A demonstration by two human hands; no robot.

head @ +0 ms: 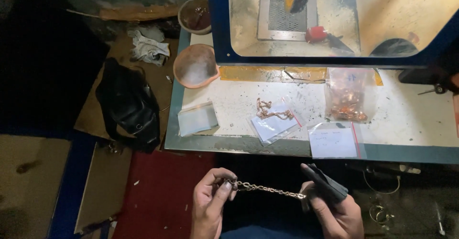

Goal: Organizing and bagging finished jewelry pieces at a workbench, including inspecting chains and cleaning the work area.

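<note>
Pinching a chain (267, 189) taut below the surface (406, 119), left hand (209, 205) closed on one end, right hand (334, 210) with dark-covered fingers closed on the other.

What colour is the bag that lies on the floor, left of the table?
The bag is black, seen best in the head view.
</note>
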